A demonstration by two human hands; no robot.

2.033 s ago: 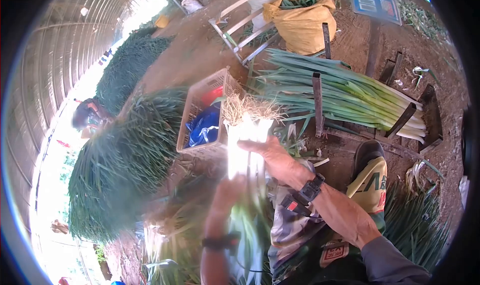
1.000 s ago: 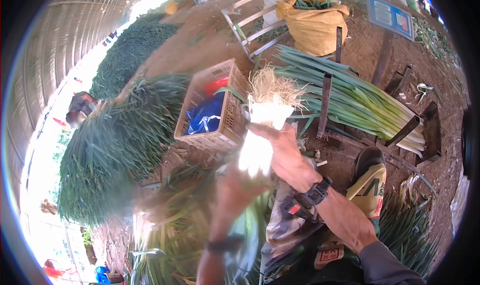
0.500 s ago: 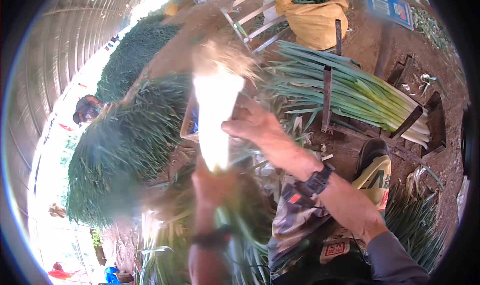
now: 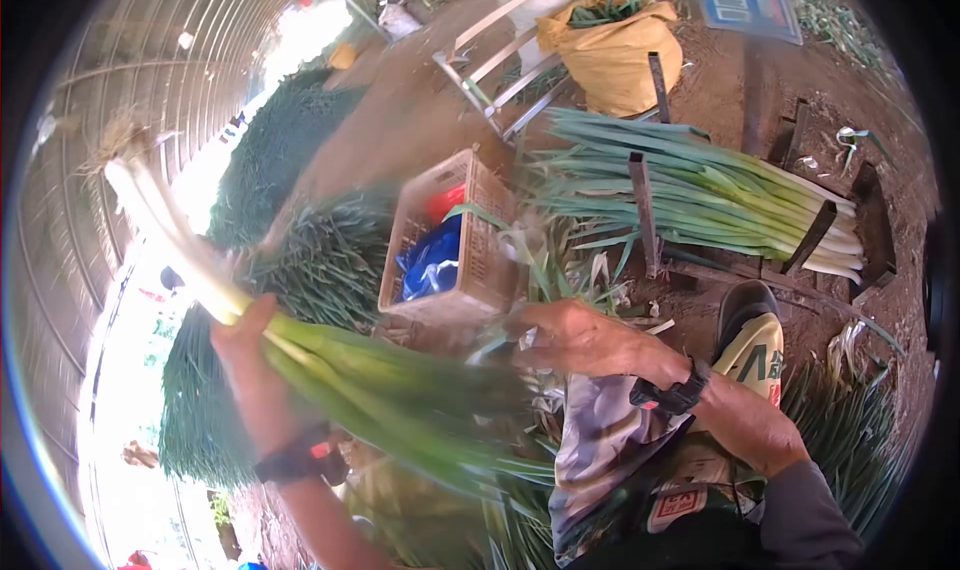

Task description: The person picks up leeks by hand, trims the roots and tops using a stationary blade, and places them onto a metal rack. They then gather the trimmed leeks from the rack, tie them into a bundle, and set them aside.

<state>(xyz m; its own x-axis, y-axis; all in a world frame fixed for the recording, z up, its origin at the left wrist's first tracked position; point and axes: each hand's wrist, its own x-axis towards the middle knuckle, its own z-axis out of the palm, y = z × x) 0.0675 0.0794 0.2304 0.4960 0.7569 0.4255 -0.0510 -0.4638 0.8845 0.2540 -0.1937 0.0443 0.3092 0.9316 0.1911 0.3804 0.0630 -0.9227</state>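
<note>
My left hand (image 4: 246, 342) is closed around a bunch of long green onions (image 4: 345, 375), gripping it where the white stalks turn green. The bunch slants from its shaggy roots (image 4: 128, 152) at upper left down to blurred leaves over my lap. My right hand (image 4: 568, 336) is apart from the bunch, beside the plastic crate and above loose leaf scraps. Its fingers curl inward, but motion smears the tips, so I cannot see whether anything is in them.
The crate (image 4: 470, 305) contains blue and red items. To the right, a metal rack (image 4: 648, 215) bears trimmed green onions (image 4: 720, 185). Behind stand a yellow sack (image 4: 625, 65) and a metal frame (image 4: 500, 55). Heaps of onions (image 4: 205, 410) lie left; my shoe (image 4: 748, 310) is at right.
The onion bunch has swung left with my left hand, from upright to slanting. My right hand has come away from the stalks, down and to the right. The crate now shows more fully.
</note>
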